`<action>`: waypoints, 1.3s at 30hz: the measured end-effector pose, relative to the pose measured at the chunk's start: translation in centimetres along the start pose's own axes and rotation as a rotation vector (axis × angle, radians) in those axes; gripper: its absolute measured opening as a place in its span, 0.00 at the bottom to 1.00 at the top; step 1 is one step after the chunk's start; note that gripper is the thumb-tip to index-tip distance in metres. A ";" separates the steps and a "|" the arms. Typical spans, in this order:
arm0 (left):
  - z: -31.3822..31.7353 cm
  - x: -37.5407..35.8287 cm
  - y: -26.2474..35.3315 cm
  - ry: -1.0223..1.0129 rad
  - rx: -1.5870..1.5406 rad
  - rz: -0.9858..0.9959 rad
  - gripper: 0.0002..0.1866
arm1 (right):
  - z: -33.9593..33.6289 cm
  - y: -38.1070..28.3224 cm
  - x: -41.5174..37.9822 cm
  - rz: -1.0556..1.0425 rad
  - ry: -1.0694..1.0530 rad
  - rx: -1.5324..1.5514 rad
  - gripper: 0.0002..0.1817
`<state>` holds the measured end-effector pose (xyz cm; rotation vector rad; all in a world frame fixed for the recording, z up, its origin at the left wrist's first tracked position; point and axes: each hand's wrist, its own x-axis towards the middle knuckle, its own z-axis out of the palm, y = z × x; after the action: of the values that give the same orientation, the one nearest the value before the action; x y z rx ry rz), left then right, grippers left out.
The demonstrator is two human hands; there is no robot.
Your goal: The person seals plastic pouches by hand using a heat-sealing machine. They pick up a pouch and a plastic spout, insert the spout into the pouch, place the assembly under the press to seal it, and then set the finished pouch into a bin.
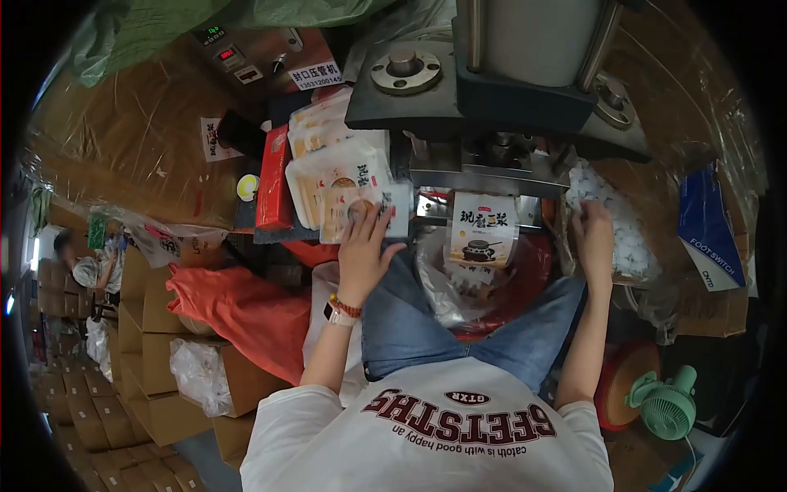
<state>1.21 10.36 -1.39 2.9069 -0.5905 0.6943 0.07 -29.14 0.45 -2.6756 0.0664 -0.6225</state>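
Note:
My left hand (365, 252) lies with fingers spread on the top printed pouch (338, 215) of a pile at the left of the machine. More flat pouches (310, 131) overlap behind it. My right hand (596, 238) is at the near side of a box of small white plastic pieces (619, 225); its fingers are bent together, and what is between them is hidden. Between my hands, a printed pouch (479, 234) hangs at the front of the press machine (492, 176), above a clear plastic bag (438, 287) in a red tub (533, 275).
A red box (275, 180) stands left of the pouches, near a control panel (254, 61). At the right are a blue-and-white foot switch box (711, 230) and a green fan (668, 406). Orange cloth (238, 307) and cartons (156, 361) lie at the left. Another person (98, 266) is far left.

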 end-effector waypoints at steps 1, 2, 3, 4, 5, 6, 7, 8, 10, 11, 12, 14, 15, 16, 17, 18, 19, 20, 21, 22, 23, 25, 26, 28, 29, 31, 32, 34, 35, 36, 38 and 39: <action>-0.5 -1.2 0.0 -0.083 -0.200 -0.155 0.30 | -1.0 -1.0 0.0 0.007 0.107 -0.060 0.13; -0.8 -2.1 0.2 -0.166 -0.403 -0.320 0.26 | -2.1 -2.1 -0.1 0.006 0.209 -0.122 0.12; -1.5 -2.0 0.4 -0.168 -0.407 -0.327 0.26 | -3.0 -3.4 -0.4 0.001 0.202 -0.125 0.12; -2.6 -1.6 0.9 -0.109 -0.580 -0.391 0.21 | -4.0 -4.9 -1.0 0.102 0.148 0.329 0.11; -3.2 -1.2 1.4 -0.050 -0.754 -0.448 0.17 | -4.8 -6.7 -1.8 0.207 0.095 0.781 0.11; -3.1 -1.4 2.1 0.097 -0.919 -0.432 0.16 | -5.5 -8.9 -2.7 0.122 0.051 0.994 0.11; -3.2 -1.5 2.9 0.087 -0.932 -0.423 0.16 | -5.6 -10.9 -3.8 0.096 -0.023 1.144 0.11; -3.4 -1.6 3.8 0.124 -0.988 -0.375 0.17 | -5.6 -12.6 -4.4 0.068 -0.099 1.292 0.11; -4.5 -1.2 5.4 0.155 -1.054 -0.327 0.19 | -3.7 -13.6 -4.7 -0.209 -0.194 1.195 0.14; -5.6 -0.8 6.1 0.157 -0.983 -0.220 0.19 | -3.3 -14.2 -4.6 -0.288 -0.168 0.970 0.14; -6.4 -0.5 6.6 0.162 -0.908 -0.114 0.19 | -3.0 -14.7 -4.4 -0.365 -0.140 0.745 0.14; -7.6 -0.1 6.9 0.131 -0.901 -0.049 0.18 | -3.4 -15.0 -4.0 -0.485 -0.089 0.683 0.14; -8.3 0.2 7.1 0.101 -0.888 0.011 0.18 | -4.2 -15.0 -4.0 -0.524 -0.070 0.668 0.15; -9.0 0.5 7.3 0.028 -0.938 0.006 0.13 | -4.9 -15.0 -3.9 -0.559 -0.050 0.651 0.15; -8.7 0.7 7.6 0.028 -0.943 0.017 0.13 | -5.3 -14.7 -3.6 -0.585 -0.096 0.670 0.16; -8.1 0.7 8.2 -0.015 -1.040 -0.017 0.10 | -5.1 -14.4 -3.7 -0.578 -0.091 0.663 0.16; -7.4 0.7 8.8 -0.061 -1.136 -0.055 0.09 | -4.5 -14.1 -3.9 -0.397 -0.121 0.706 0.18; -5.9 0.7 9.2 -0.064 -1.142 -0.049 0.09 | -3.8 -13.8 -4.1 -0.218 -0.148 0.746 0.19; -3.7 0.6 9.5 -0.265 -1.320 -0.257 0.10 | -3.1 -13.3 -4.1 -0.190 -0.103 0.632 0.21; -1.7 0.7 9.8 -0.473 -1.480 -0.473 0.12 | -2.7 -12.4 -4.1 -0.119 -0.072 0.698 0.21; -0.2 1.0 10.1 -0.504 -1.560 -0.559 0.13 | -2.7 -11.3 -3.9 -0.048 -0.040 0.763 0.22; 0.3 2.8 10.3 -0.505 -1.710 -0.642 0.12 | -4.5 -9.4 -2.9 0.013 0.091 0.596 0.19; 0.5 3.7 10.2 -0.506 -1.858 -0.733 0.12 | -5.4 -8.5 -2.3 0.041 0.132 0.478 0.16; 0.9 5.5 10.0 -0.507 -1.947 -0.745 0.13 | -5.3 -6.4 -1.5 0.024 0.217 0.283 0.13; 1.5 6.2 9.7 -0.520 -1.991 -0.740 0.13 | -4.0 -4.4 -1.7 0.122 0.072 0.031 0.13; 1.8 6.6 9.4 -0.566 -2.035 -0.775 0.13 | -2.7 -3.3 -1.8 0.211 -0.074 -0.219 0.13; 1.9 6.9 9.4 -0.557 -2.035 -0.772 0.13 | -2.1 -2.9 -1.8 0.214 -0.099 -0.203 0.13; 1.7 6.5 9.4 -0.564 -1.914 -0.730 0.14 | -1.7 -2.7 -2.0 0.220 -0.145 -0.180 0.14; 2.5 6.3 8.6 -0.615 -1.812 -0.668 0.18 | -1.6 -2.3 -2.0 0.170 -0.093 -0.133 0.14; 2.6 6.2 7.3 -0.607 -1.810 -0.669 0.18 | -1.5 -2.1 -1.7 0.116 -0.036 -0.088 0.15; 2.2 6.2 4.2 -0.133 -0.938 -0.547 0.29 | -1.7 -2.4 -1.6 0.190 0.010 0.027 0.15; 0.7 6.0 3.4 0.002 -0.372 -0.407 0.33 | -1.8 -2.6 -1.9 0.273 0.048 0.141 0.15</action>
<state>5.14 4.98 0.70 2.5560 -0.0989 0.4721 -2.54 -27.19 2.14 -2.4571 0.3791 -0.5804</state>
